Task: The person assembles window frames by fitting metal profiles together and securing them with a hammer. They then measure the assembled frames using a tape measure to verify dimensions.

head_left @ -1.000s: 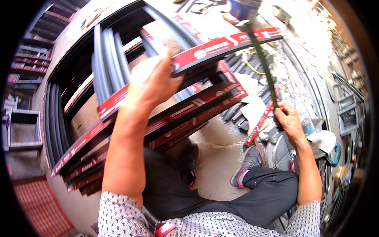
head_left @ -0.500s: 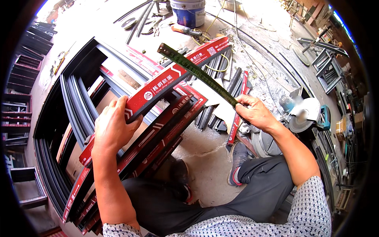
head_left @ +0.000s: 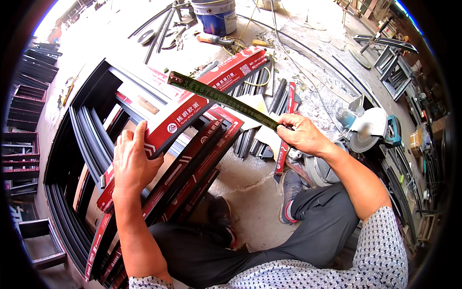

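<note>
My left hand [head_left: 134, 166] is closed around the near part of a dark frame bar [head_left: 185, 115] faced with red printed film, its thumb on the near side. My right hand [head_left: 301, 135] pinches one end of a long, dark green tape measure [head_left: 224, 100] with number marks. The tape's far end, with a small rivet, extends to the upper left, passing above the bar in view. Whether tape and bar touch, I cannot tell. If the tape has a case, it is hidden. Below the bar lie several stacked red-filmed dark frame pieces [head_left: 204, 139].
Large dark frames [head_left: 89, 125] stand at my left. A circular saw [head_left: 363, 137] sits at my right. Beyond the bar are loose dark profiles [head_left: 260, 144], an orange-handled power tool [head_left: 214, 38], cords and a blue-and-white bucket [head_left: 214, 19]. More frames [head_left: 29, 111] lean at far left.
My right hand has moved slightly left, and the tape's free end has swung left and down. My left hand keeps its hold on the bar. The whole view has shifted a little.
</note>
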Demonstrator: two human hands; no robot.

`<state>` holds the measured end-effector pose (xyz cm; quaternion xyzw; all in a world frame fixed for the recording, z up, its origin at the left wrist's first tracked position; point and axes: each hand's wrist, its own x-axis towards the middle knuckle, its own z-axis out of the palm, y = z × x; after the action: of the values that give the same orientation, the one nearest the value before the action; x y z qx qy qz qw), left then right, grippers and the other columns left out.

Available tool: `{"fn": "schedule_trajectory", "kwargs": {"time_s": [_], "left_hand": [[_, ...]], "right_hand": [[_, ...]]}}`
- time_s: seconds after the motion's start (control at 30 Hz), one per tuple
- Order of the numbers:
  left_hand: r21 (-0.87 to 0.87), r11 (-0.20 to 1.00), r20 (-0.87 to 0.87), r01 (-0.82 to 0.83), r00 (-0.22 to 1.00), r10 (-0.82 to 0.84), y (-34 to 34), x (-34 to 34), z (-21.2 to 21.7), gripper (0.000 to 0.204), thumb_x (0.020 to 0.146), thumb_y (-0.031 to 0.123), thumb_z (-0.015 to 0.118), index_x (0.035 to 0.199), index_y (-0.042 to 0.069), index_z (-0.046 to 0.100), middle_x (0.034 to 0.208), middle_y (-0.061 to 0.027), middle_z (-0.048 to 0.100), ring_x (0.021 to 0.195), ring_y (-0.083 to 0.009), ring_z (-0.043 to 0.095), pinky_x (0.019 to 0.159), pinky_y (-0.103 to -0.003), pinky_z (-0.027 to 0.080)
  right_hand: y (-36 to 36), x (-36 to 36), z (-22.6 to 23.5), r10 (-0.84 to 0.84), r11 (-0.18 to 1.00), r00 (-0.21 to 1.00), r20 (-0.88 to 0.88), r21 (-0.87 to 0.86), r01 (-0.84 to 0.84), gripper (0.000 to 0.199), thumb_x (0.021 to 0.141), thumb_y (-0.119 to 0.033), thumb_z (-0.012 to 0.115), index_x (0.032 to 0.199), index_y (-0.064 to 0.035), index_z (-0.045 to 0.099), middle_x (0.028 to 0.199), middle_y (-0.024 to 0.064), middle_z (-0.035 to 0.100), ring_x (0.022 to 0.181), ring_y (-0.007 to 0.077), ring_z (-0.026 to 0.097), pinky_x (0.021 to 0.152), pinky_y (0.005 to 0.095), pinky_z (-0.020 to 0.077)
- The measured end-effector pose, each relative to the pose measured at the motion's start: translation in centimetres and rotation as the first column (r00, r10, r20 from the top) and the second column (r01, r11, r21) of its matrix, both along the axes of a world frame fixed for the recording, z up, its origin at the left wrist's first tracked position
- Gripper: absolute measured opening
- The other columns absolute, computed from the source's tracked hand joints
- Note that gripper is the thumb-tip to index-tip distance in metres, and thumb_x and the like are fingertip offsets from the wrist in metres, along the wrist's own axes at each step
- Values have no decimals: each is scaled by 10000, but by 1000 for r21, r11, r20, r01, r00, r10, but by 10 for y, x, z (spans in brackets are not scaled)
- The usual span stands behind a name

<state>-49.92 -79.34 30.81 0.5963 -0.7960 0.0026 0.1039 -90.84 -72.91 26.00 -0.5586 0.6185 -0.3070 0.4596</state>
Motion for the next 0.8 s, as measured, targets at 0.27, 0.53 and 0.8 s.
{"fn": "schedule_trajectory", "kwargs": {"time_s": [0.27, 0.53, 0.8], "left_hand": [[20, 1000, -5, -20, 1000, 20, -1, -4, 1, 864, 700, 147, 853, 1482, 24, 508, 1203, -179, 562, 1179, -374, 540, 1042, -465, 433], [24, 999, -35, -35, 999, 36, -1, -5, 0, 808, 730, 155, 839, 1459, -8, 529, 1180, -206, 594, 1144, -387, 584, 1041, -459, 471], [20, 999, -42, -38, 998, 39, -4, 4, -3, 758, 751, 186, 784, 1451, 19, 547, 1155, -213, 627, 1117, -385, 619, 1013, -454, 497]], "right_hand": [[2, -3, 1, 2, 1000, 1000, -1, -4, -2, 178, 977, -152, 638, 1062, -25, 729, 799, -55, 612, 733, 28, 524, 671, 254, 455], [2, -4, -2, 12, 1000, 999, 38, -14, -11, 172, 974, -155, 635, 1053, -34, 728, 792, -63, 601, 718, 23, 503, 654, 252, 441], [2, -3, -1, 19, 1000, 1000, 3, -24, -19, 168, 982, -160, 633, 1056, -45, 730, 794, -61, 597, 734, 27, 504, 662, 258, 446]]}}
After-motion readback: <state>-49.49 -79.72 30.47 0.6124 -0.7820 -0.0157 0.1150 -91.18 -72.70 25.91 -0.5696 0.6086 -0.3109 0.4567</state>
